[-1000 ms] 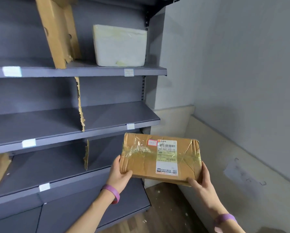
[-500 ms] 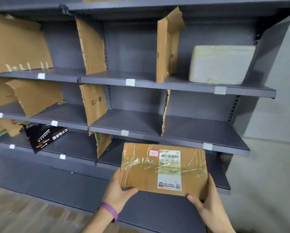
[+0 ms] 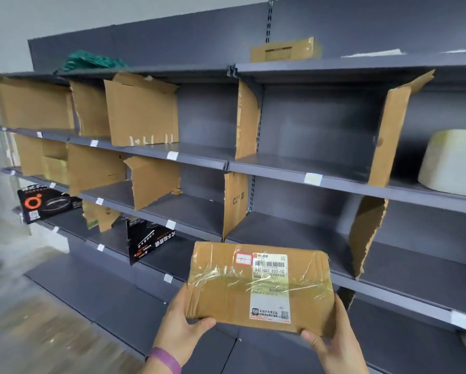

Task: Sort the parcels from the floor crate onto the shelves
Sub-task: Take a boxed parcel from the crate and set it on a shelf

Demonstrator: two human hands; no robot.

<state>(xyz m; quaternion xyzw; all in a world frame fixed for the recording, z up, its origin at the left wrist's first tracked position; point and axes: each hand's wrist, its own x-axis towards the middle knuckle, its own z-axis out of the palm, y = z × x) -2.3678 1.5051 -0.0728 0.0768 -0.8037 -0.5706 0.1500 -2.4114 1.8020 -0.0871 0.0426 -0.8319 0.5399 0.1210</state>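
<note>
A brown cardboard parcel (image 3: 226, 290), wrapped in clear tape and bearing a white shipping label and a small red-framed sticker, is held in front of the grey metal shelves (image 3: 334, 182). My left hand (image 3: 180, 327) grips its lower left corner and my right hand (image 3: 331, 344) grips its lower right corner. The parcel hangs level, in front of the lower shelf rows, touching no shelf. The floor crate is out of view.
Torn cardboard dividers (image 3: 242, 120) split the shelves into bays. Two black boxes (image 3: 45, 203) (image 3: 148, 238) lie on the lower left shelves. A white foam box (image 3: 453, 163) sits at the right, with a cardboard box (image 3: 285, 49) and a green bundle (image 3: 91, 60) on top.
The view has swung left from the shelf's right end and the wall to the wider shelving. Both hands have kept hold of the parcel.
</note>
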